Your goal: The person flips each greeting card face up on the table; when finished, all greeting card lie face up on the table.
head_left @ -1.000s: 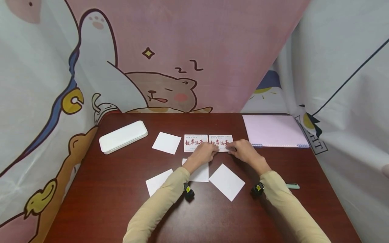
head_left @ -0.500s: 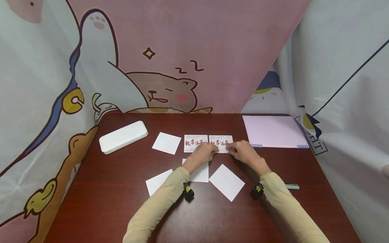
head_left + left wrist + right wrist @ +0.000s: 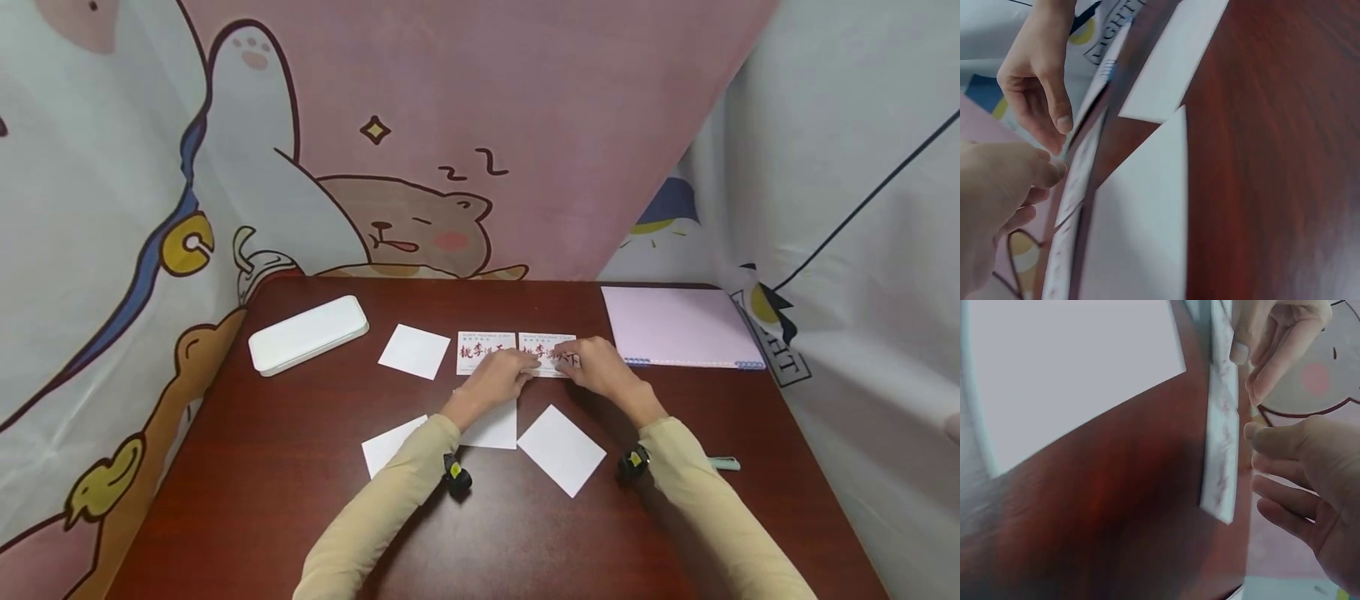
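Both of my hands have crept a little closer together over the printed cards since a second ago, and the right-hand card now sits slightly askew.

Nearest me, at 6 o'clock on the dark red wooden worktop, my two beige sleeves come in. Just beyond them lie three blank white square paper sheets: one at 7 o'clock, one half under my left wrist, one turned like a diamond at 5 o'clock. A small pale green pen lies at 4 o'clock beside my right sleeve.

At the centre, my left hand rests with its fingers curled lightly on the seam between the two cards; they press rather than wrap round anything. My right hand pinches the near edge of the right white card printed with red characters between thumb and forefinger, lifting that edge just off the worktop. The left white card with red characters lies flat, touching the right one edge to edge.

Farther out, a fourth blank white square sheet lies at 11 o'clock, a white oblong plastic case at 10 o'clock, and a pink spiral-bound notebook at 2 o'clock. A cartoon-printed cloth backdrop hangs behind at 12.
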`<act>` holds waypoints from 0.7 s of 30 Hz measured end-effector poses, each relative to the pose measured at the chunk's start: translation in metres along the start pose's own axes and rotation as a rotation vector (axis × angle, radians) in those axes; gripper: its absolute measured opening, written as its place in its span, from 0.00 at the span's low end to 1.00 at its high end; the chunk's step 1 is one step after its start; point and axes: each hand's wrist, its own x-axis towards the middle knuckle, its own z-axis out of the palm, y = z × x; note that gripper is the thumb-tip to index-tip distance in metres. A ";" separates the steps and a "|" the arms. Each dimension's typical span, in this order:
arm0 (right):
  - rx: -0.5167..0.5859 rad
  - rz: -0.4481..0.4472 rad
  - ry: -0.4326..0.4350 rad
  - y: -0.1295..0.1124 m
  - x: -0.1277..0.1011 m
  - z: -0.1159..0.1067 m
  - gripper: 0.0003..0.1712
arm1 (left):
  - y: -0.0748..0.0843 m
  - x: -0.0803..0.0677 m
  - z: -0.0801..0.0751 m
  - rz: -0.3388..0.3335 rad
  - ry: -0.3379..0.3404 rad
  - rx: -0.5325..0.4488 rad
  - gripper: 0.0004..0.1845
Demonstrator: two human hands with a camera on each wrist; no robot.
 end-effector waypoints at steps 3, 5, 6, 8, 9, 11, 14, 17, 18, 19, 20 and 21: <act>0.022 -0.008 0.012 -0.008 0.014 -0.003 0.17 | -0.010 -0.009 -0.019 -0.064 0.005 -0.023 0.16; 0.039 0.000 0.002 -0.016 0.024 -0.004 0.20 | -0.019 -0.017 -0.033 -0.124 0.006 -0.033 0.18; 0.045 0.003 -0.011 -0.021 0.029 -0.005 0.22 | -0.025 -0.021 -0.039 -0.154 0.004 -0.036 0.19; 0.053 0.022 -0.040 -0.032 0.039 -0.006 0.26 | -0.036 -0.030 -0.053 -0.213 0.001 -0.046 0.21; 0.055 0.036 -0.058 -0.038 0.044 -0.006 0.29 | -0.043 -0.034 -0.060 -0.241 -0.008 -0.051 0.23; 0.056 0.059 -0.094 -0.050 0.055 -0.005 0.33 | -0.056 -0.044 -0.072 -0.292 -0.036 -0.061 0.27; 0.048 0.074 -0.140 -0.067 0.071 -0.001 0.39 | -0.075 -0.057 -0.089 -0.358 -0.102 -0.069 0.35; 0.044 0.078 -0.183 -0.085 0.087 0.006 0.44 | -0.092 -0.067 -0.102 -0.405 -0.179 -0.042 0.43; 0.039 0.079 -0.199 -0.090 0.092 0.009 0.45 | -0.097 -0.070 -0.106 -0.418 -0.206 -0.027 0.45; 0.036 0.081 -0.215 -0.097 0.097 0.013 0.46 | -0.102 -0.072 -0.109 -0.431 -0.232 -0.013 0.47; 0.037 0.081 -0.229 -0.103 0.102 0.016 0.47 | -0.105 -0.074 -0.111 -0.450 -0.255 -0.004 0.48; 0.035 0.082 -0.243 -0.109 0.106 0.019 0.48 | -0.108 -0.075 -0.113 -0.470 -0.278 0.001 0.49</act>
